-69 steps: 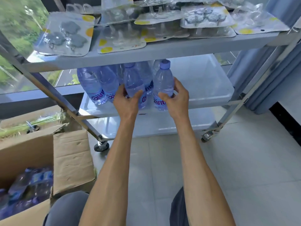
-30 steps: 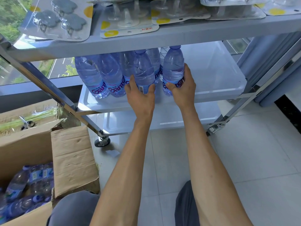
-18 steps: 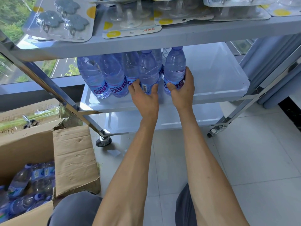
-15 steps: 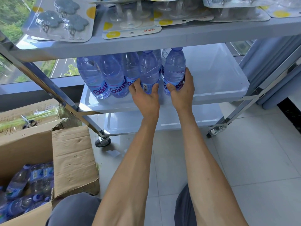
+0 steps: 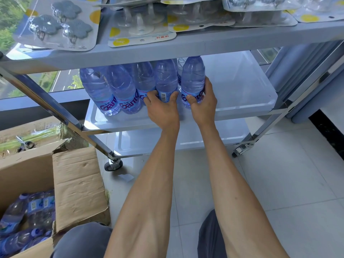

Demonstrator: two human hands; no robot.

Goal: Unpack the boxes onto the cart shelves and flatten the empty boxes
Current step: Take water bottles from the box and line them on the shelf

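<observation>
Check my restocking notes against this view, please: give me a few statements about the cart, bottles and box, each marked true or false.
1. Each hand holds a bottle on the middle shelf: left hand, right hand. True.
2. The cardboard box is empty. False: bottles still lie inside it.
3. The top shelf carries blister packs of hooks. True.
4. The bottles on the middle shelf lie on their sides. False: they stand upright.
5. The bottom shelf is full of bottles. False: none show there.
</observation>
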